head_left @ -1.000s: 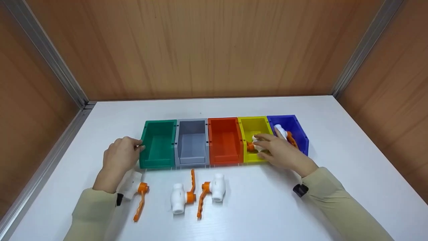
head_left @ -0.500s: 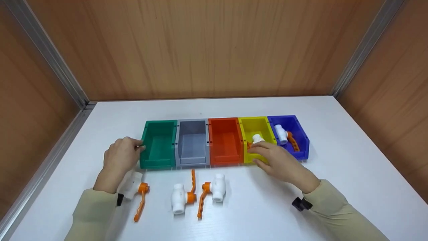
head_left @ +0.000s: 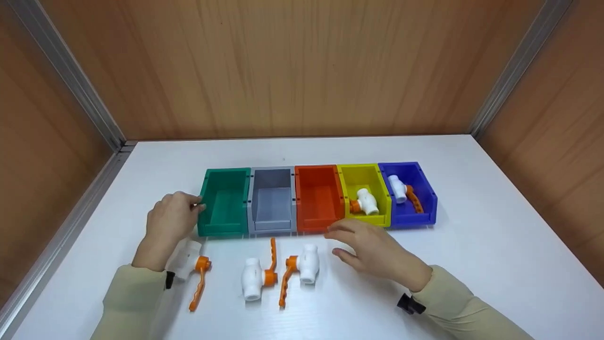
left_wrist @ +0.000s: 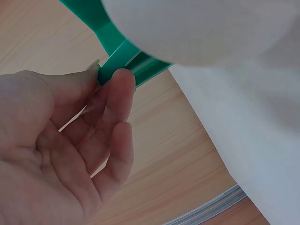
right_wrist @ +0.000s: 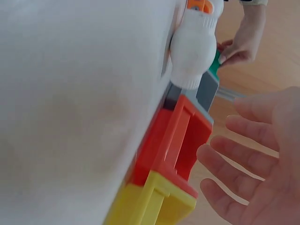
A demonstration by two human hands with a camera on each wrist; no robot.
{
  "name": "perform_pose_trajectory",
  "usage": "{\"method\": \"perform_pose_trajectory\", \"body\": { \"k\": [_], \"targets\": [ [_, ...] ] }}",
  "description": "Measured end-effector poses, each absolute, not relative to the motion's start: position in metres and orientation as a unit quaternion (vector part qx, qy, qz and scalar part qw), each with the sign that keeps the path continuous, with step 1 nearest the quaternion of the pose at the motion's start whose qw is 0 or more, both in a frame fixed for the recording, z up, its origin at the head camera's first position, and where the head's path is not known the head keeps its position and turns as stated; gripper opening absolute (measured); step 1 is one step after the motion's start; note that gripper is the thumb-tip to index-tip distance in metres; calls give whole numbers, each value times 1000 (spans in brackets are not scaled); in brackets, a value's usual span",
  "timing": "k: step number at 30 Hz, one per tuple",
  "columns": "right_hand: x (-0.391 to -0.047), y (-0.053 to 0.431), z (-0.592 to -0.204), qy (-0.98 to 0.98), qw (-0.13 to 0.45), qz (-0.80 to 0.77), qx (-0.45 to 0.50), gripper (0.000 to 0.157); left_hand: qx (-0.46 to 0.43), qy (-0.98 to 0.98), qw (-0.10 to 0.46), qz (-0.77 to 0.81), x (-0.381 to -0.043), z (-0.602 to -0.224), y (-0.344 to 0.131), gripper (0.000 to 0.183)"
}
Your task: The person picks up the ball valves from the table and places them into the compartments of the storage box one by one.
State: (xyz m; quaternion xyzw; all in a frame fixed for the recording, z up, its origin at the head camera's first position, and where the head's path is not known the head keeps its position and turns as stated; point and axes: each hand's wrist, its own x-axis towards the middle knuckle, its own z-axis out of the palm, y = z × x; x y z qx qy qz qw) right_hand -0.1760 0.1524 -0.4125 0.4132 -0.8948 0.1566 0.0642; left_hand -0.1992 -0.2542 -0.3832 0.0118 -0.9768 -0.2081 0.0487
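Observation:
My left hand (head_left: 172,226) pinches the left wall of the green bin (head_left: 202,226) between thumb and fingers, as the left wrist view shows on the green bin's edge (left_wrist: 112,63). In front of the red bin (head_left: 318,226) and yellow bin (head_left: 387,222) hovers my right hand (head_left: 377,250), fingers spread and holding nothing. Nearest to it on the table is a white ball valve (head_left: 309,264) with an orange lever. A second ball valve (head_left: 252,279) lies left of that one. Another ball valve (head_left: 186,262) is partly hidden by my left wrist.
The grey bin (head_left: 272,227) stands between green and red, all joined in one row. One ball valve (head_left: 367,201) lies in the yellow bin, another ball valve (head_left: 398,190) in the blue bin (head_left: 432,217). Wooden panels (head_left: 302,71) wall the white table (head_left: 495,236).
My right hand has let go of the ball valve in the yellow bin and moved out, toward me and to the left. The left hand stays on the green bin.

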Motion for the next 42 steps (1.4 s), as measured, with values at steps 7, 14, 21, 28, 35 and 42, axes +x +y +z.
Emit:
{"method": "perform_pose_trajectory", "body": {
  "k": [7, 14, 21, 28, 35, 42],
  "targets": [
    [-169, 130, -418, -883, 33, 142, 446, 40, 14, -977, 38, -211, -200, -383, -255, 34],
    [-167, 117, -424, -876, -11, 122, 466, 49, 12, -975, 26, -220, -201, -381, -256, 35],
    [-162, 112, -427, -879, -34, 105, 464, 48, 12, -976, 14, -218, -202, -379, -256, 37],
    [-161, 110, -431, -874, -17, 124, 469, 43, 20, -977, 8, -213, -201, -379, -256, 37],
    [-162, 111, -432, -866, -11, 158, 474, 39, 18, -977, 4, -213, -202, -379, -257, 38],
    [-163, 113, -429, -865, -8, 162, 475, 39, 17, -978, 6, -210, -202, -378, -256, 38]
  ]
}}
